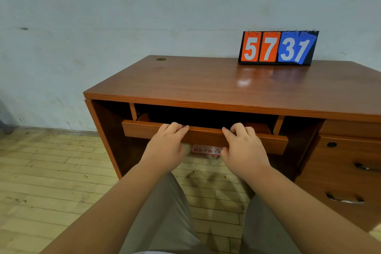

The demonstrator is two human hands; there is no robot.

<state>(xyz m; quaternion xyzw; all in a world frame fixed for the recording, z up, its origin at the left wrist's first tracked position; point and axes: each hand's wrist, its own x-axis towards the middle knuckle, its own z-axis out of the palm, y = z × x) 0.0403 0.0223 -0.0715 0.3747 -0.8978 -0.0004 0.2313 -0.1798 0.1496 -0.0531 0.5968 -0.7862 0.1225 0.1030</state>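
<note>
A reddish-brown wooden desk (pixel 185 80) stands against the wall. Under its top a shallow keyboard drawer (pixel 142 130) is pulled partly out, with something dark lying inside. My left hand (pixel 165 146) grips the drawer's front board left of centre, its fingers curled over the top edge. My right hand (pixel 243 148) grips the same board right of centre in the same way. Below the board, between my hands, a small red and white sticker (pixel 204 149) shows.
A flip scoreboard (pixel 278 48) reading 5731 stands at the back right of the desk top. A drawer stack with handles (pixel 344 181) fills the desk's right side. A cable hole (pixel 161 59) is at the back left. Wooden floor (pixel 41 171) lies to the left.
</note>
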